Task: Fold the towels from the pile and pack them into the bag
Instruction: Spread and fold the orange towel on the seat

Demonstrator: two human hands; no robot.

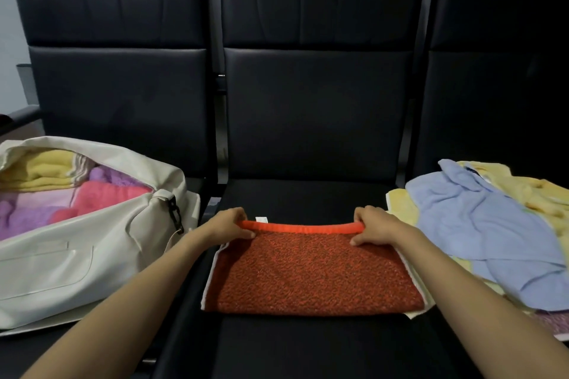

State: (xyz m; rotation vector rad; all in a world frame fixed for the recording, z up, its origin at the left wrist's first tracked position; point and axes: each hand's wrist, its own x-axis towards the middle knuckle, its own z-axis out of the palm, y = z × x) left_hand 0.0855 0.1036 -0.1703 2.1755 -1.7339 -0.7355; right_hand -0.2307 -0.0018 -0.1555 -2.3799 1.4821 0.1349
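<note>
An orange-red towel (311, 274) lies folded flat on the middle black seat. My left hand (232, 223) pinches its far left corner and my right hand (371, 224) pinches its far right corner, both along the bright orange far edge. An open white bag (83, 258) sits on the left seat with folded yellow, pink and purple towels inside. The pile of unfolded towels (489, 224) lies on the right seat, a light blue one on top of yellow ones.
Three black padded seats stand in a row with tall backrests (317, 108). A gap with a metal frame separates the left and middle seats. The front part of the middle seat (308, 348) is bare.
</note>
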